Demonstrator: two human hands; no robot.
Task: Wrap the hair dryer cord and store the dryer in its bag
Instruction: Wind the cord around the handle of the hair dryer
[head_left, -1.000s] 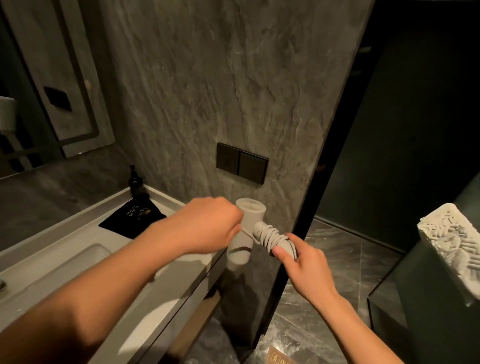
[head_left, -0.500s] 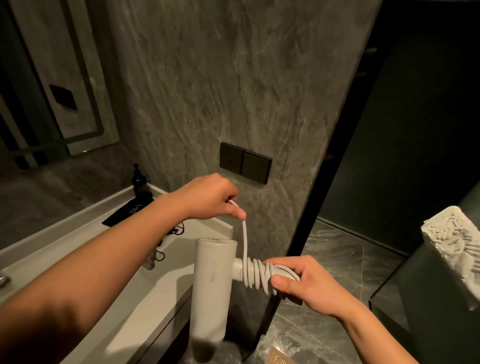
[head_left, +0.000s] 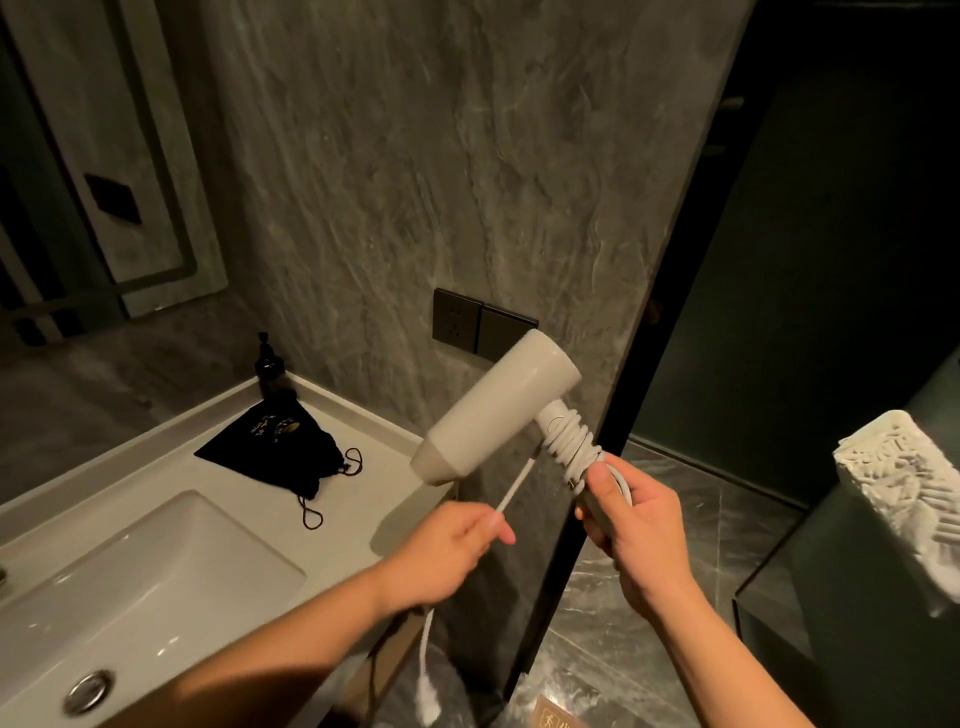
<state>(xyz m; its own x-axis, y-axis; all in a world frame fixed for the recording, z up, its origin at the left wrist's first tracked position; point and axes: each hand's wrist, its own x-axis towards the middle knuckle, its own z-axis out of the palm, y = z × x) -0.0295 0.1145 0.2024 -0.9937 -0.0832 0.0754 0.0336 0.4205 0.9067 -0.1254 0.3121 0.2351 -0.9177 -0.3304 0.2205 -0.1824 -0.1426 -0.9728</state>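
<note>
A white hair dryer (head_left: 493, 410) is held in the air, its barrel tilted up toward the wall socket. My right hand (head_left: 631, 525) grips the lower end of its handle. Several turns of white cord (head_left: 569, 441) are wound around the handle. My left hand (head_left: 449, 548) pinches the free cord, which runs taut up to the handle. The cord's tail and plug (head_left: 427, 696) hang below my left wrist. A black drawstring bag (head_left: 275, 447) lies flat on the counter behind the sink.
A white basin (head_left: 156, 587) with a metal drain fills the lower left. A dark pump bottle (head_left: 268, 366) stands at the counter's back corner. A black double socket (head_left: 480, 327) is on the stone wall. A white textured object (head_left: 904, 483) sits at right.
The dryer barrel has swung from hanging downward to pointing up and left. My left hand dropped from above the handle to below it, still pulling the cord. The bag is now uncovered.
</note>
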